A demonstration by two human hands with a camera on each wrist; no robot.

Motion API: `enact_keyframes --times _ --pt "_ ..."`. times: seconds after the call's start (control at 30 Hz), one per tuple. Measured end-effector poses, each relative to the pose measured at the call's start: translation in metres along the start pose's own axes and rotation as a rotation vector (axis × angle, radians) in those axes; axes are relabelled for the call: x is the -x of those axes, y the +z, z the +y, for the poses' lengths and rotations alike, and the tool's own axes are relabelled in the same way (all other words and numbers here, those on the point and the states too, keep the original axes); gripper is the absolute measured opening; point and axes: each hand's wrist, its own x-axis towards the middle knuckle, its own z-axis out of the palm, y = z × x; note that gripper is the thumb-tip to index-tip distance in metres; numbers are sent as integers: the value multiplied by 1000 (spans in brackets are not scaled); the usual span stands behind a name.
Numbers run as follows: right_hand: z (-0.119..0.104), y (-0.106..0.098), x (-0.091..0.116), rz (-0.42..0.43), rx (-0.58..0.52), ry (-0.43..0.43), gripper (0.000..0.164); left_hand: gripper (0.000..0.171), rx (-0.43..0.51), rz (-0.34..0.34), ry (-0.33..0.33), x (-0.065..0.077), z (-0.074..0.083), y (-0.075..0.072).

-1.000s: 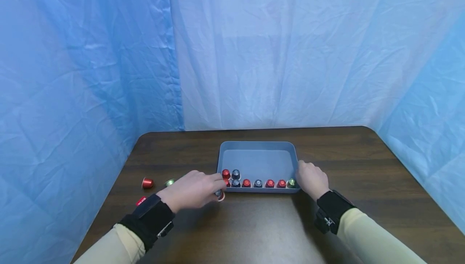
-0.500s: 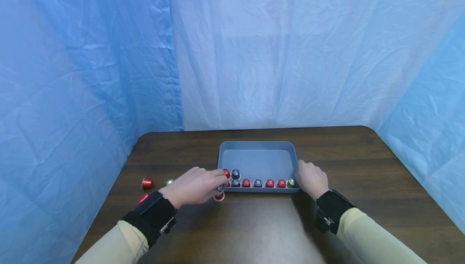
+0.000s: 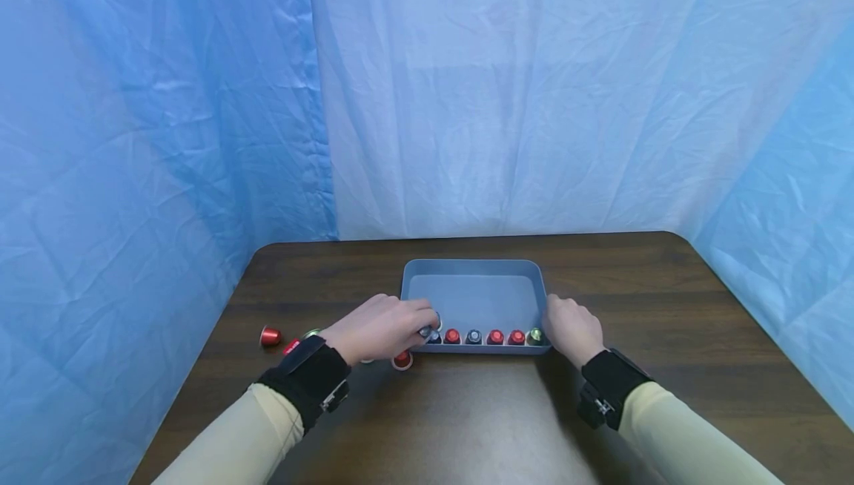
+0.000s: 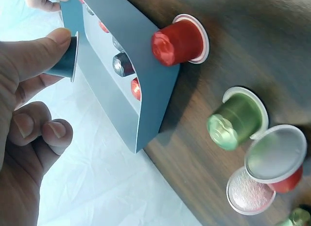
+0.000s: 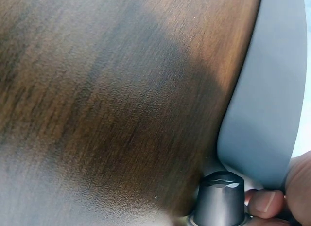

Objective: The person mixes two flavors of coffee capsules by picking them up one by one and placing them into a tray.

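My left hand is over the front left corner of a blue-grey tray. Between thumb and fingers it pinches a dark blue coffee capsule, rim facing away. Red, dark and green capsules line the tray's front, including a red capsule and a green capsule. The left hand covers the row's left end. My right hand is a fist against the tray's right side. In the right wrist view its curled fingers touch a dark grey capsule; their grip is partly out of frame.
On the dark wooden table, a red capsule lies by the tray's front wall. Further left are a green capsule, a red capsule with a silver lid and another red one. Blue sheets hang around the table.
My left hand has moved right and slightly forward, from the tray's left front edge to above its corner, carrying the dark capsule. The right hand and tray have stayed put.
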Motion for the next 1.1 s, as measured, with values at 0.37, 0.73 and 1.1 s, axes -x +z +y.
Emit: enact_keyframes --times 0.37,0.73,1.1 --pt "-1 0 1 8 -6 -11 24 26 15 2 -43 -26 -1 2" --pt "-2 0 4 18 -9 -13 24 27 71 -17 -103 -47 -8 16" --pt "-1 -1 4 4 -9 10 24 27 62 16 -75 -63 -10 28"
